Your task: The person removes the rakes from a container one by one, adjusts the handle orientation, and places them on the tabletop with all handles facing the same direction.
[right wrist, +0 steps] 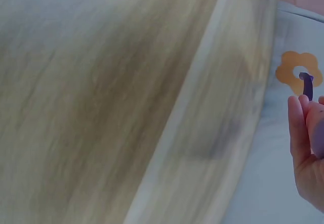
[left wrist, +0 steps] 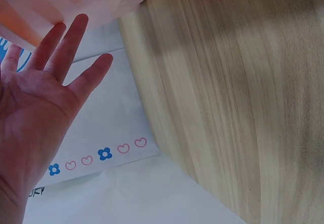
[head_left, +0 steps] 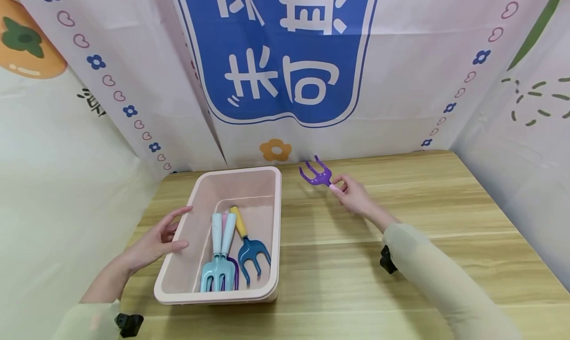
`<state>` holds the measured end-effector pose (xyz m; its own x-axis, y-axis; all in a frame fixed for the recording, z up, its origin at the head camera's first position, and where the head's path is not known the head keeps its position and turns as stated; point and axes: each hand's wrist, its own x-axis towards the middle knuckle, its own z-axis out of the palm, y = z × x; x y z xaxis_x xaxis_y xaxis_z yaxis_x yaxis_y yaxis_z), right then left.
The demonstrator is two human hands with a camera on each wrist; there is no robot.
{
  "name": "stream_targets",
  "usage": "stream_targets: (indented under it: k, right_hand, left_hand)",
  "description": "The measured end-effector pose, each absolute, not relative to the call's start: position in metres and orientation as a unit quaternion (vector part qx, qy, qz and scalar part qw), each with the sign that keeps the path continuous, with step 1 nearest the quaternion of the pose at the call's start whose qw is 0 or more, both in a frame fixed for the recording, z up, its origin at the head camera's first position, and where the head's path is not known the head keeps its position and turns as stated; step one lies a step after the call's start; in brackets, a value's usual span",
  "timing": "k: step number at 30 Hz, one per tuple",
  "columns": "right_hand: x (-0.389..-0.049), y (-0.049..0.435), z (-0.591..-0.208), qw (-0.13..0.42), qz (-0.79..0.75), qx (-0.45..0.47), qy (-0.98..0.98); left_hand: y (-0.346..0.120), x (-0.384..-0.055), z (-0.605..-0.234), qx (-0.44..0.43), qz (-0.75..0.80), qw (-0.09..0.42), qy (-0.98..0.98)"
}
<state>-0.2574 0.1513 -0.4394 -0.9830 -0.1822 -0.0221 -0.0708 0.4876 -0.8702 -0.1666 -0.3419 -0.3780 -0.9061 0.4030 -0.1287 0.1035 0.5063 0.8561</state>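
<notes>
My right hand (head_left: 354,196) pinches a small garden hand fork (head_left: 319,175) by its pink handle, its purple tines toward the back wall. In the right wrist view that hand (right wrist: 306,158) is at the right edge, a purple tine (right wrist: 308,86) showing past the fingers. On the left, my left hand (head_left: 156,241) is at the side of a pale pink plastic bin (head_left: 277,221), thumb and fingers spread along it. Inside the bin lie light blue hand forks (head_left: 218,270), a dark blue fork with a yellow handle (head_left: 252,251), and a partly hidden purple one (head_left: 236,270).
The bin stands on the left part of a wood-grain table (head_left: 356,290). A white printed cloth (head_left: 392,97) hangs along the table's back edge, with more sheeting at both sides. Small black devices (head_left: 388,260) are on both wrists.
</notes>
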Motion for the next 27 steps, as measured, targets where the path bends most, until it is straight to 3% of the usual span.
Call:
stream_targets:
  k: [14,27]
  right_hand:
    - [-0.265,0.140,-0.461,0.104,-0.497,-0.028,0.861]
    - [-0.267,0.139,-0.473,0.101,-0.490,-0.020,0.866]
  left_hand:
    - [-0.341,-0.165,-0.377,0.142,0.472,0.160,0.855]
    - [-0.342,-0.166,-0.378,0.145,0.478,0.159,0.852]
